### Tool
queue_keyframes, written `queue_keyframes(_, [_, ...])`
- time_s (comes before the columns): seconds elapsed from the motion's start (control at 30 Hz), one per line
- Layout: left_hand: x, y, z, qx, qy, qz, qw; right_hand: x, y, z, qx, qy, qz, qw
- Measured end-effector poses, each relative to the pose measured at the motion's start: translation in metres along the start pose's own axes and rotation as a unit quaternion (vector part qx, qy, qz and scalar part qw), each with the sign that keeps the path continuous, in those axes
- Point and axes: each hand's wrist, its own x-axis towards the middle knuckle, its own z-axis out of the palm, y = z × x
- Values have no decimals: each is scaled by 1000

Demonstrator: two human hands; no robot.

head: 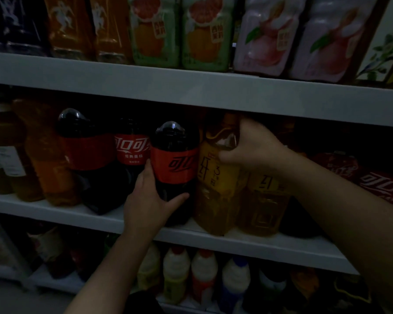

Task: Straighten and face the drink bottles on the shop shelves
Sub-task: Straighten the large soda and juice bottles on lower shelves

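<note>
On the middle shelf (pixel 270 245) a large dark cola bottle (pixel 174 159) with a red label stands upright at the front edge. My left hand (pixel 150 202) wraps around its lower body. Right beside it stands a big yellow tea bottle (pixel 216 196) with a handle near its top. My right hand (pixel 250 146) grips that upper part. A second yellow tea bottle (pixel 266 205) stands to its right, partly behind my forearm. Two more cola bottles (pixel 86 152) (pixel 132 148) stand to the left, further back.
Orange and amber drink bottles (pixel 48 159) fill the left of the middle shelf, and a red cola pack (pixel 381 182) lies at the right. The upper shelf (pixel 191 87) carries juice bottles (pixel 204 35). Small white-topped bottles (pixel 204 270) line the bottom shelf. The light is dim.
</note>
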Motion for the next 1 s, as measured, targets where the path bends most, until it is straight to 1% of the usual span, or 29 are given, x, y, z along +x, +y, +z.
queue_keyframes(0.1, [-2, -2, -5, 42, 0, -1, 999, -3, 3, -5, 39, -12, -34, 999])
queue_keyframes(0.27, [-12, -11, -5, -1, -8, 31, 999, -6, 5, -20, 37, -68, -63, 995])
queue_keyframes(0.33, [-19, -8, -1, -5, -7, 12, 1000, -6, 3, -22, 3, -76, -66, 995])
queue_keyframes(0.43, [-25, -3, 5, 15, -17, -71, 997, -12, -3, -10, -73, -49, -33, 996])
queue_keyframes(0.5, [-25, -5, 9, -5, -28, -93, 995, -15, -3, 1, -113, -3, -44, 993])
queue_keyframes(0.57, [-23, -8, 11, -36, -23, -91, 995, -14, 1, 0, -117, 5, -62, 991])
queue_keyframes(0.7, [-22, -13, 14, -65, -16, -65, 996, -11, 8, -16, -126, -40, -70, 989])
queue_keyframes(0.8, [-22, -16, 15, -100, -28, -53, 993, -21, 4, -17, -118, -38, -68, 990])
queue_keyframes(0.87, [-22, -16, 15, -114, -38, -46, 992, -35, -2, -15, -125, -18, -51, 991])
queue_keyframes(0.9, [-22, -16, 15, -118, -41, -41, 991, -44, -5, -14, -146, 11, -40, 988])
queue_keyframes(0.93, [-23, -16, 15, -116, -45, -38, 991, -54, -10, -9, -185, 60, -35, 980])
queue_keyframes(0.97, [-25, -15, 16, -106, -52, -38, 992, -63, -14, -3, -231, 122, -49, 964])
queue_keyframes(1.0, [-29, -13, 18, -87, -57, -45, 994, -72, -20, 4, -262, 178, -86, 945])
